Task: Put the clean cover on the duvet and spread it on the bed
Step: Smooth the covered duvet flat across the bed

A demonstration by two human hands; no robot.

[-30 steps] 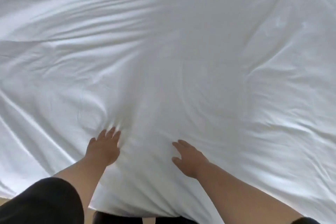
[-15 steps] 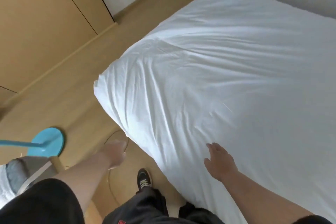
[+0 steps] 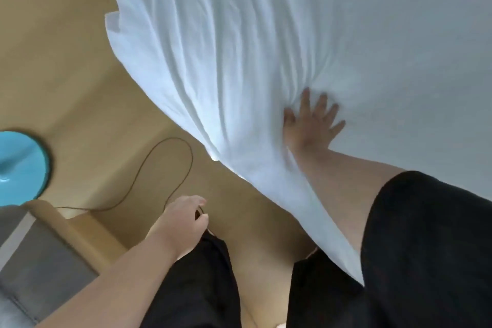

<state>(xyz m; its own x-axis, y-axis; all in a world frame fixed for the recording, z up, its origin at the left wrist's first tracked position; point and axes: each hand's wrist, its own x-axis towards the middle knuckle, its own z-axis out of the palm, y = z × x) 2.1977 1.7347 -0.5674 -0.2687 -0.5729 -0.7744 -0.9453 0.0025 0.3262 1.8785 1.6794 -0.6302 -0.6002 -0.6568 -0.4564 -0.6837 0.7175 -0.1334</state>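
Note:
The white covered duvet (image 3: 266,48) lies over the bed and fills the upper right of the view, with long creases running toward its near-left corner. That corner and edge hang over the bedside. My right hand (image 3: 311,125) presses flat on the duvet near that edge, fingers spread, and the fabric puckers in front of the fingertips. My left hand (image 3: 183,218) is off the bed, low beside my thigh above the floor. Its fingers are loosely curled and I see nothing held in them.
Wooden floor (image 3: 66,74) runs along the left of the bed. A thin dark cable (image 3: 186,152) loops across it just beyond my left hand. A round turquoise stand base (image 3: 21,165) sits at the far left. Grey upholstered furniture with a wooden frame (image 3: 34,261) is at bottom left.
Both hands were smoothing the duvet; my left hand has since come off the bed to my side. The view swung left to the duvet's corner, and my right hand spread flat near the edge.

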